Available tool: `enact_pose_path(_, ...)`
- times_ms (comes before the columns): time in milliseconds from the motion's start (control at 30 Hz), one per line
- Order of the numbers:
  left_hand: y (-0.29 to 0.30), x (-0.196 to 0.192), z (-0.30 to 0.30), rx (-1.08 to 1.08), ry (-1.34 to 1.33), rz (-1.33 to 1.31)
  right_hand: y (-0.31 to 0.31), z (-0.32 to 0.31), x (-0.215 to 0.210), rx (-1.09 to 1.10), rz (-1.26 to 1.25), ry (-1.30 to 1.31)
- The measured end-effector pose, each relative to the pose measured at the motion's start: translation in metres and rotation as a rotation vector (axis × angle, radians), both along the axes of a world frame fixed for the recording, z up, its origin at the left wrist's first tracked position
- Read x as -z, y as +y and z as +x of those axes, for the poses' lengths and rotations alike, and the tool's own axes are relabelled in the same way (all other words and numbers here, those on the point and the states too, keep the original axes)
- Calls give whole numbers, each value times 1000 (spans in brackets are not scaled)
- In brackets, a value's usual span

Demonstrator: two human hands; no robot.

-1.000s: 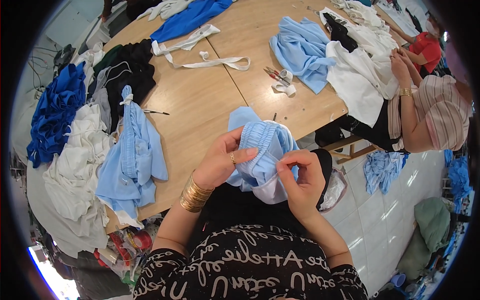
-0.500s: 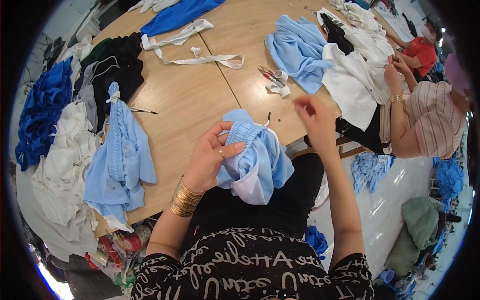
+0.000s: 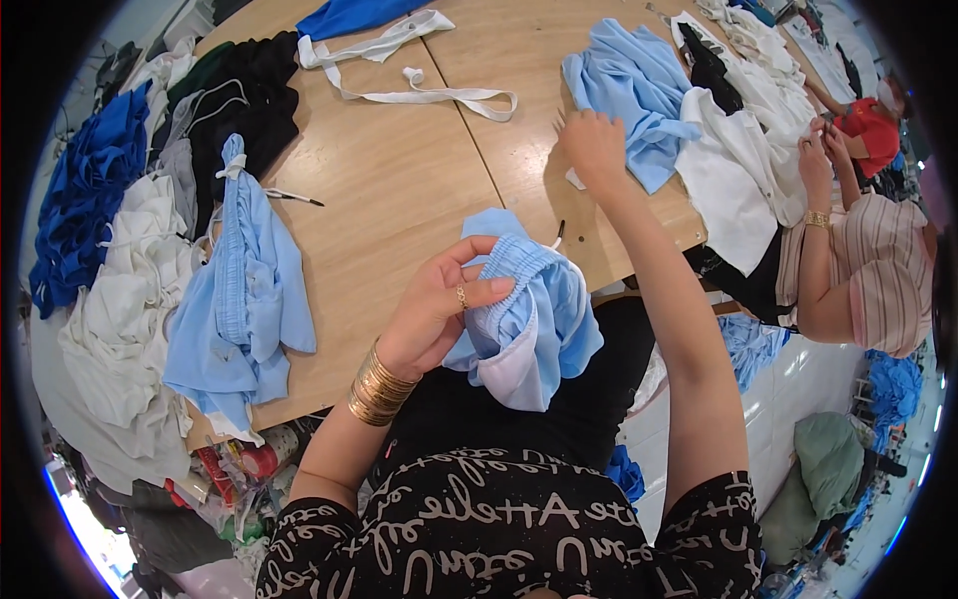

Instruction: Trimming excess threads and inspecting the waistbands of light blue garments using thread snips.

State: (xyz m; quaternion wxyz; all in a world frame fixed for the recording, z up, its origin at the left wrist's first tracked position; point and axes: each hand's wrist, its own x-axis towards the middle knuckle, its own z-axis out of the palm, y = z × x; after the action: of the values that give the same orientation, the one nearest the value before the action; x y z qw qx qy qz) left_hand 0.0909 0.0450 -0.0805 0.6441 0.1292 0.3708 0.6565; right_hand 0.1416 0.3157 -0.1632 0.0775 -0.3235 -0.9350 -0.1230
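Note:
My left hand [image 3: 436, 299], with a ring and gold bangles, pinches the gathered elastic waistband of a light blue garment [image 3: 539, 329] between thumb and fingers. The garment hangs bunched at the table's front edge, over my lap. From its far side sticks a white drawstring [image 3: 556, 243] with a dark tip. My right hand [image 3: 596, 152] is stretched out over the table, beside a light blue cloth. It covers the spot of the scissors, whose points just show at its left, and of a white tape piece [image 3: 574, 180]. Its fingertips are hidden, so its grip is unclear.
Another light blue elasticated garment [image 3: 239, 290] lies at the left, near white [image 3: 125, 309] and blue [image 3: 85, 190] piles. White tape [image 3: 429, 97] curls across the wooden table [image 3: 389, 180]. Light blue cloth [image 3: 634, 95] and white garments [image 3: 733, 190] lie right, beside a person in stripes [image 3: 883, 270].
My right hand has moved forward and left over the table, onto the scissors and white tape. My left hand keeps its pinch on the garment. The whole view has shifted slightly.

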Motion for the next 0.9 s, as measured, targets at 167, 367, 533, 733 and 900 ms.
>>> enact_pose_path(167, 20, 17, -1, 49, -102, 8, 19, 17, -10, -130, -88, 736)
enact_pose_path(367, 54, 10, -13, 104, -106, 81, -55, 73, -82, -182, -1850, 1249)
enact_pose_path(533, 138, -12, -11, 276, 84, 202, -62, 95, -88, -8, -1564, 1256)
enact_pose_path(733, 234, -9, 13, 70, 1066, 256, -5, 125, -82, 306, -1283, 1596)
enact_pose_path(900, 238, -6, 61, 200, 1141, 307, 17, 158, -77, 390, -1104, 1656)
